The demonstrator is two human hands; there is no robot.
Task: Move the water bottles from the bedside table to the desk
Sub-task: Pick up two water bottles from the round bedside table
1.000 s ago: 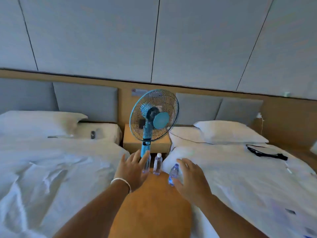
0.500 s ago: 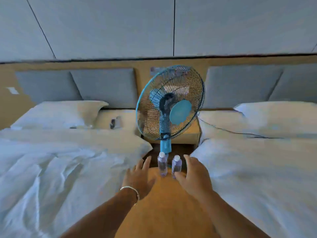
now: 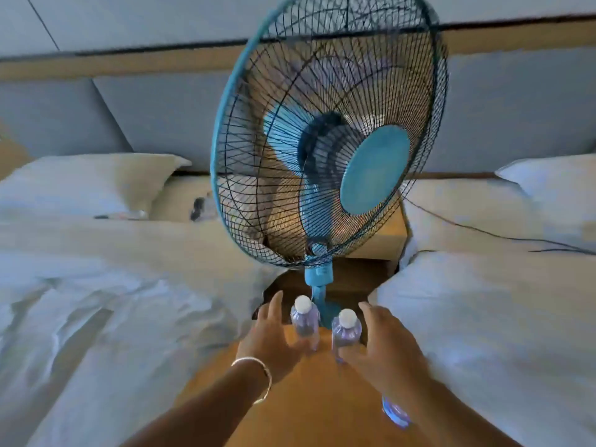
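Two clear water bottles with white caps stand upright side by side on a wooden surface [image 3: 290, 398] between two beds. My left hand [image 3: 271, 337], a bangle on its wrist, reaches in with fingers spread just left of the left bottle [image 3: 304, 322]. My right hand [image 3: 382, 346] is spread around the right side of the right bottle [image 3: 345, 332], its thumb near the bottle's base and not closed on it. A third bottle [image 3: 395, 414] with a blue label shows partly under my right forearm.
A blue standing fan [image 3: 329, 150] rises directly behind the bottles, its cage overhead. The bedside table [image 3: 383, 243] sits behind it. White beds [image 3: 96, 301] flank both sides. A black cable [image 3: 483, 232] runs over the right bed.
The view has moved much closer to the fan. Both hands have reached forward and now flank the two standing bottles. A third bottle now shows under my right forearm.
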